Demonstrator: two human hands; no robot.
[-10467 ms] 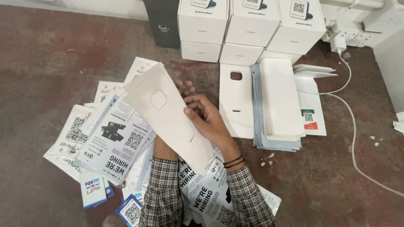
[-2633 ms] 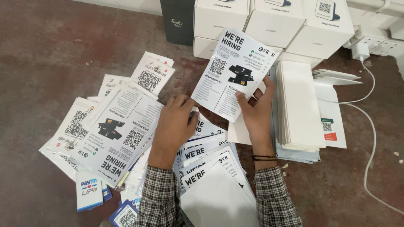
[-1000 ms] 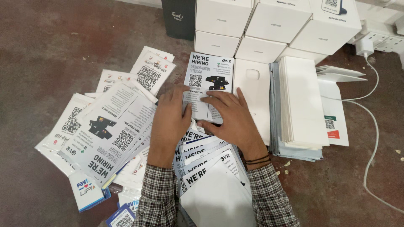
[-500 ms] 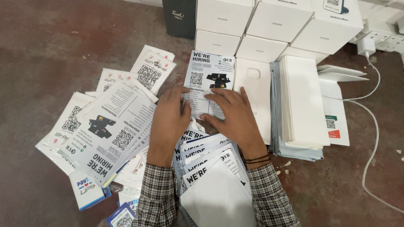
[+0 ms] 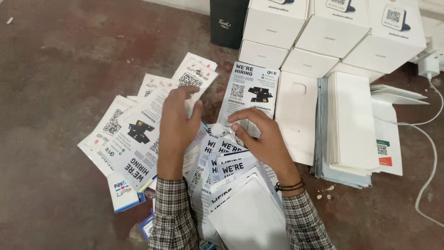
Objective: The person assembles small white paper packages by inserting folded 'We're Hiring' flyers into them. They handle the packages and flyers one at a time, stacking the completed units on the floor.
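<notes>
On the floor (image 5: 55, 60), in the head view, a printed flyer (image 5: 249, 95) lay flat just beside a white card sleeve (image 5: 297, 115), below the stacked white boxes (image 5: 333, 32). Half a second before, both hands had pressed on it; now they had lifted clear. The left hand (image 5: 178, 127) hovered open and empty, and the right hand (image 5: 261, 139), fingers loosely curled, grasped nothing above the fanned flyer pile (image 5: 222, 171). The flyer appeared placed and released.

The white boxes (image 5: 333, 32) and charger cable (image 5: 428, 139) run off frame.
</notes>
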